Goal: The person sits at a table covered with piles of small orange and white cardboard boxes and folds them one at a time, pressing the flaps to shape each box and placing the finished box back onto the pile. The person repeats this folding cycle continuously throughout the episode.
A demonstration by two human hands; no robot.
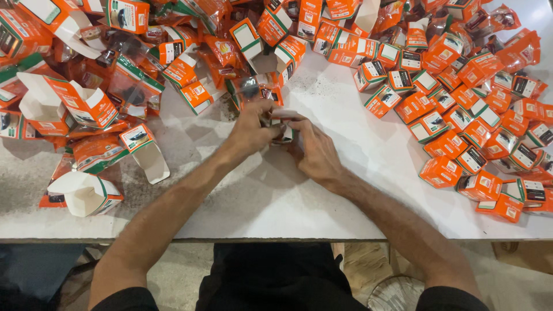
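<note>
My left hand (253, 128) and my right hand (314, 151) meet over the middle of the white table (276, 196). Between them they grip a small carton (282, 129), mostly white with a dark part showing; my fingers cover most of it. Both hands are closed around it. A clear bag with a dark part inside (253, 89) lies just beyond my left hand.
Several open, unfolded orange-and-white cartons and plastic bags (86, 103) are heaped at the left and back. Several closed small orange cartons (472, 121) are piled at the right. The table's front edge (276, 239) runs below my forearms.
</note>
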